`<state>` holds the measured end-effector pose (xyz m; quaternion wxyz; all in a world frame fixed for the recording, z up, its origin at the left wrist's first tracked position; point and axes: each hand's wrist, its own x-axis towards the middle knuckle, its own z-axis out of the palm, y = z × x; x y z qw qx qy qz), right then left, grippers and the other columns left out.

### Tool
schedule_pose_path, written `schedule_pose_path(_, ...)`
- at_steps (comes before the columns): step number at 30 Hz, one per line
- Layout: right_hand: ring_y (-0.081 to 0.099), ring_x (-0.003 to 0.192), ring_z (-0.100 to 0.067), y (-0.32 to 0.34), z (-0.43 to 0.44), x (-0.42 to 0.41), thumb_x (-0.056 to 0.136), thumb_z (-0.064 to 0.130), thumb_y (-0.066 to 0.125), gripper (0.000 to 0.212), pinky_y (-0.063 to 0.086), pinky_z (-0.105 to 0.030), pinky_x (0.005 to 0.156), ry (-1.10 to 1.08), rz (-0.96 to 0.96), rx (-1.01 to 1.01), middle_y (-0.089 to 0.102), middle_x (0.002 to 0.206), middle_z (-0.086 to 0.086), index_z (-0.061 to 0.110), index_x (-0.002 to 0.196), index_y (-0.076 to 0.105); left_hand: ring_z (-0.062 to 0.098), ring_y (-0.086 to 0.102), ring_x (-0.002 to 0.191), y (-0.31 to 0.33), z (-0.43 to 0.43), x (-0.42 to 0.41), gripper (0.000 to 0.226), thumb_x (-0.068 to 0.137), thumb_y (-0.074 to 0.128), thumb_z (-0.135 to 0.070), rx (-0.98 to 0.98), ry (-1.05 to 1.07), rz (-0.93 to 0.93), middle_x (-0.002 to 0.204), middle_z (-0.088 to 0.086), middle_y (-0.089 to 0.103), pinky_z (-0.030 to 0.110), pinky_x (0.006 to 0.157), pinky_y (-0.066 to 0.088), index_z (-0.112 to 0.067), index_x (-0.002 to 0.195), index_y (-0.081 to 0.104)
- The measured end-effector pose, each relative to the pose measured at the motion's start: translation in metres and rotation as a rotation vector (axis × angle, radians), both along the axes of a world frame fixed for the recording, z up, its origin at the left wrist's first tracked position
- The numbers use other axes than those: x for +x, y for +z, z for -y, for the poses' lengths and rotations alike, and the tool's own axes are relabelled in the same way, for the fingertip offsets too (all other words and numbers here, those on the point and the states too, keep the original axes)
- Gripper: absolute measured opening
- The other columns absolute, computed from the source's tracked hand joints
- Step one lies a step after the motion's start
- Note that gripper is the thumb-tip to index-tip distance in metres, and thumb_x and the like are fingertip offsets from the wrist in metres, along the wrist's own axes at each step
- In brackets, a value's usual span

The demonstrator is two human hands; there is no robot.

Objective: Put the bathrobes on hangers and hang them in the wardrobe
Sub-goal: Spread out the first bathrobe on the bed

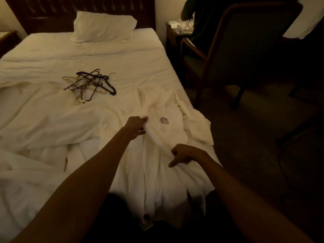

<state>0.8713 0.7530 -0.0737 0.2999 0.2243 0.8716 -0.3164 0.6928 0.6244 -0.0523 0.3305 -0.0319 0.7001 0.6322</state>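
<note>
A white bathrobe (168, 109) with a round chest emblem lies spread on the bed's near right corner, its hem hanging over the edge. My left hand (137, 126) grips the robe's front edge just left of the emblem. My right hand (184, 156) pinches the same fold lower down. A second white bathrobe (52, 120) lies crumpled to the left. A loose pile of several dark and pale hangers (93, 83) sits mid-bed beyond both robes. No wardrobe is in view.
The bed (105, 55) has a white pillow (103, 27) at the dark headboard. A dark wooden armchair (236, 55) stands close to the bed's right side. A cluttered nightstand (178, 30) sits behind it. Dark carpet lies to the right.
</note>
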Motion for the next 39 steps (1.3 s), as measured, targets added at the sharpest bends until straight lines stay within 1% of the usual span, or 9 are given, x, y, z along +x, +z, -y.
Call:
schedule_pose_path(6, 0.057, 0.112, -0.032, 0.014, 0.024, 0.020, 0.090, 0.033, 0.067, 0.062, 0.057, -0.033, 0.070, -0.012, 0.021, 0.032, 0.044, 0.135, -0.016, 0.001, 0.134, 0.039, 0.028, 0.066, 0.085, -0.007, 0.016, 0.044, 0.028, 0.091, 0.071, -0.025, -0.103, -0.240, 0.147, 0.102, 0.012, 0.064, 0.041, 0.071, 0.060, -0.006, 0.107, 0.058)
schedule_pose_path(13, 0.064, 0.109, -0.027, 0.037, 0.063, 0.015, 0.090, 0.020, 0.067, 0.042, 0.057, -0.033, 0.085, -0.179, -0.132, -0.654, 0.063, 0.124, -0.016, 0.001, 0.126, 0.057, 0.022, 0.057, 0.074, 0.014, 0.031, 0.021, 0.012, 0.099, 0.057, -0.017, -0.097, -0.014, -0.045, 0.092, 0.011, 0.059, 0.034, 0.056, 0.049, -0.008, 0.092, 0.055)
schedule_pose_path(19, 0.060, 0.116, -0.032, 0.020, 0.060, 0.011, 0.097, 0.018, 0.056, 0.041, 0.046, -0.050, 0.102, 0.033, 0.495, -0.529, 0.058, 0.134, -0.018, 0.003, 0.135, 0.052, 0.029, 0.062, 0.087, -0.007, 0.063, 0.019, 0.031, 0.101, 0.054, -0.032, -0.246, -0.188, 0.067, 0.110, 0.017, 0.063, 0.044, 0.077, 0.054, -0.003, 0.112, 0.053)
schedule_pose_path(22, 0.061, 0.108, -0.029, 0.026, 0.042, 0.003, 0.098, 0.019, 0.055, 0.039, 0.049, -0.046, 0.098, -0.067, 0.304, -0.437, 0.059, 0.131, -0.019, 0.001, 0.133, 0.052, 0.029, 0.066, 0.092, -0.019, 0.065, 0.030, 0.045, 0.090, 0.067, -0.047, -0.407, -0.400, 0.047, 0.109, 0.012, 0.066, 0.040, 0.069, 0.057, -0.008, 0.111, 0.059)
schedule_pose_path(26, 0.063, 0.073, -0.016, 0.033, 0.003, -0.017, 0.094, 0.019, 0.063, 0.027, 0.053, -0.030, 0.070, -0.296, -0.078, -0.261, 0.068, 0.098, -0.012, -0.001, 0.112, 0.062, 0.033, 0.066, 0.079, -0.014, 0.057, 0.034, 0.007, 0.096, 0.056, -0.005, -0.358, -0.477, 0.020, 0.103, 0.023, 0.066, 0.051, 0.082, 0.058, -0.002, 0.092, 0.061)
schedule_pose_path(28, 0.058, 0.068, -0.013, 0.030, -0.009, -0.023, 0.091, 0.024, 0.067, 0.018, 0.049, -0.027, 0.064, -0.290, 0.012, -0.140, 0.064, 0.085, -0.004, 0.006, 0.091, 0.064, 0.035, 0.064, 0.081, -0.002, 0.057, 0.031, 0.017, 0.097, 0.046, 0.005, -0.227, -0.401, 0.040, 0.089, 0.022, 0.065, 0.056, 0.084, 0.055, 0.000, 0.087, 0.059)
schedule_pose_path(31, 0.059, 0.072, -0.015, 0.019, -0.005, -0.016, 0.085, 0.041, 0.071, 0.032, 0.051, -0.029, 0.070, -0.239, 0.334, -0.116, 0.062, 0.079, -0.002, 0.011, 0.087, 0.061, 0.034, 0.062, 0.082, 0.000, 0.066, 0.030, 0.024, 0.096, 0.037, 0.008, -0.091, -0.229, 0.132, 0.089, 0.019, 0.062, 0.049, 0.076, 0.053, 0.000, 0.085, 0.057)
schedule_pose_path(35, 0.056, 0.113, -0.030, -0.007, 0.009, 0.003, 0.074, 0.057, 0.075, 0.093, 0.046, -0.042, 0.101, -0.269, -0.010, 0.188, 0.055, 0.125, -0.016, 0.002, 0.139, 0.037, 0.025, 0.062, 0.082, -0.023, 0.084, 0.043, 0.014, 0.096, 0.055, -0.021, -0.142, -0.073, 0.082, 0.088, 0.006, 0.064, 0.028, 0.069, 0.044, -0.013, 0.087, 0.062)
schedule_pose_path(39, 0.029, 0.140, -0.037, -0.016, 0.014, 0.019, 0.068, 0.066, 0.073, 0.127, 0.032, -0.047, 0.111, -0.415, -0.058, 0.138, 0.023, 0.155, -0.019, 0.000, 0.151, 0.004, 0.029, 0.061, 0.111, -0.032, 0.090, 0.059, 0.064, 0.082, 0.066, -0.063, -0.037, -0.209, 0.324, 0.121, 0.007, 0.065, 0.046, 0.087, 0.054, -0.018, 0.126, 0.055)
